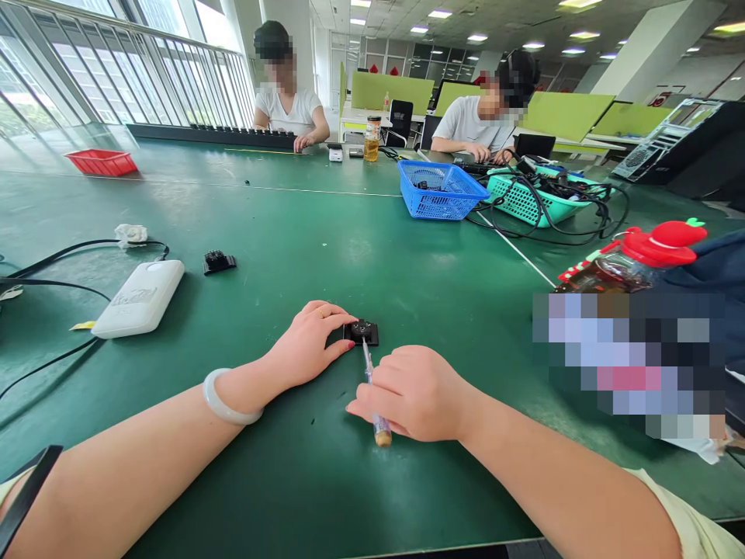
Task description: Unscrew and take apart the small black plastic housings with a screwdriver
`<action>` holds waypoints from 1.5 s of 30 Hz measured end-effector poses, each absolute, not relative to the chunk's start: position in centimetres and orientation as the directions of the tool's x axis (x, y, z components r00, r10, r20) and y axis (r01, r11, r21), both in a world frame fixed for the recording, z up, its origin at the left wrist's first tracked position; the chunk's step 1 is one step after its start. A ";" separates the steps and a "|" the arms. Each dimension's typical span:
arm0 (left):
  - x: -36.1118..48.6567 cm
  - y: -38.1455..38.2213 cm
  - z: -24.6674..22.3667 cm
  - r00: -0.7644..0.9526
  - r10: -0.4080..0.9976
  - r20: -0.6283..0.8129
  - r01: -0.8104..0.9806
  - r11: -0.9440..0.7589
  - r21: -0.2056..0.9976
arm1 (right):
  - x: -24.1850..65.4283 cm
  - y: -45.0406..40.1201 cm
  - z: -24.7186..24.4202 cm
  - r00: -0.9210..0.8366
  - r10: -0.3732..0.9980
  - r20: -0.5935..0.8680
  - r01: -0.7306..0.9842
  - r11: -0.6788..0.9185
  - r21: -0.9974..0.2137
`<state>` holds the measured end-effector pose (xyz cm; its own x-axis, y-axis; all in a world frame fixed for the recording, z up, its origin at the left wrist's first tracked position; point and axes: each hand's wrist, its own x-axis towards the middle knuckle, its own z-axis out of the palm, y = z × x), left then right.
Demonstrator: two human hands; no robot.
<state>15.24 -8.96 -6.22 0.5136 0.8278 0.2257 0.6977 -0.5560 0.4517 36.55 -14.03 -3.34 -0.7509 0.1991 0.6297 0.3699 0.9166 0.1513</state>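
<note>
A small black part point(365, 331) with a rounded top on a flat rectangular base lies on the green table. My left hand point(317, 341) pinches its left edge between thumb and fingers. In my right hand point(416, 392) is a slim screwdriver point(381, 427) with a clear purplish handle, held with fingers wrapped round it. Its metal tip meets the near side of the black part; whether it sits in a screw is too small to tell. A similar black part point(220, 262) rests farther off to the left, apart from both hands.
A white power bank point(140, 299) with cables lies left. Across the table are a red basket point(102, 162), a blue basket point(439, 203), a green basket point(524, 203) of cables and a jar point(372, 140). A red-capped bottle point(634, 260) stands right. Two people sit opposite.
</note>
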 end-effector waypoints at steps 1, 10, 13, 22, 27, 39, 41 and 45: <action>15.2 -9.0 -6.2 0.512 0.830 0.223 0.699 -0.553 0.453 | 36.5 -14.1 -3.5 -0.772 0.198 0.604 0.358 0.921 0.156; 15.2 -8.8 -6.3 0.503 0.837 0.217 0.706 -0.543 0.455 | 36.6 -13.9 -3.8 -0.813 0.228 0.535 0.348 0.928 0.134; 15.2 -8.8 -6.3 0.503 0.837 0.214 0.710 -0.542 0.450 | 36.9 -13.6 -3.3 -0.772 0.259 0.580 0.380 0.920 0.094; 15.1 -8.8 -6.3 0.510 0.840 0.186 0.715 -0.534 0.450 | 38.3 -12.6 -2.3 -0.127 0.780 0.613 0.351 0.613 -0.707; 15.1 -8.8 -6.2 0.506 0.845 0.174 0.715 -0.524 0.463 | 38.6 -11.4 -2.8 0.082 0.912 0.403 0.232 0.376 -0.897; 15.2 -8.8 -6.3 0.507 0.845 0.171 0.719 -0.524 0.456 | 38.6 -10.6 -3.7 0.113 0.962 0.250 0.127 0.235 -0.964; 15.1 -8.8 -6.4 0.509 0.843 0.171 0.718 -0.526 0.455 | 38.7 -10.2 -3.9 0.123 0.970 0.208 0.048 0.203 -0.978; 15.1 -8.8 -6.4 0.508 0.845 0.164 0.722 -0.522 0.454 | 38.7 -9.6 -4.2 0.160 0.983 0.088 -0.126 0.109 -0.986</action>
<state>15.13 -8.76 -6.35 0.5083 0.8455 0.1639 0.7222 -0.5221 0.4537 38.74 -9.56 -4.21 0.1598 0.9832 0.0884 -0.1262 0.1092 -0.9860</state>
